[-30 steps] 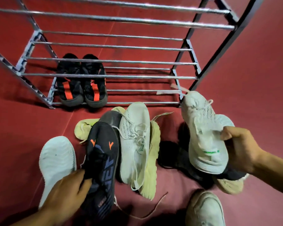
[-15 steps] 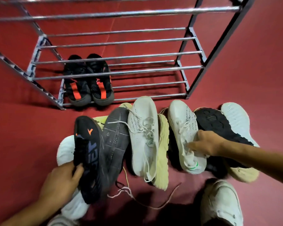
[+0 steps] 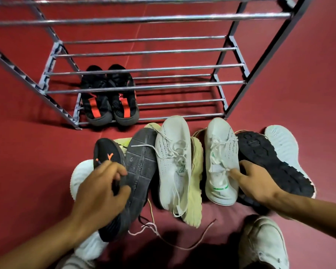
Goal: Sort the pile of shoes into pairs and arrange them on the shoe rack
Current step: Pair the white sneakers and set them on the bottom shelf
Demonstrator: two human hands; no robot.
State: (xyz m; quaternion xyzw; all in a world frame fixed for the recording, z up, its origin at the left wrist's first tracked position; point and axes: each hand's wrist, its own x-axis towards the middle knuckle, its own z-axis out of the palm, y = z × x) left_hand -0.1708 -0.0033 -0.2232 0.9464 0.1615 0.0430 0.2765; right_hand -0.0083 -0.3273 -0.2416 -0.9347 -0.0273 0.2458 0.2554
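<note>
On the red floor in front of the metal shoe rack lies a pile of shoes. My left hand grips a dark shoe with orange marks, which stands on its side against a grey-soled shoe. My right hand holds a white shoe with a green mark at its collar, thumb on the opening; its fingers are hidden. This shoe stands upright beside a matching white laced shoe. A pair of black shoes with orange stripes sits on the rack's bottom shelf.
A pale yellow shoe lies between the two white ones. A black-soled shoe and a white-soled shoe lie sole-up at the right. More white shoes lie at the left and lower right. Loose laces trail across the floor.
My right hand has brought the white green-marked shoe down from the air and stood it beside the matching white shoe. My left hand has turned the dark shoe onto its side.
</note>
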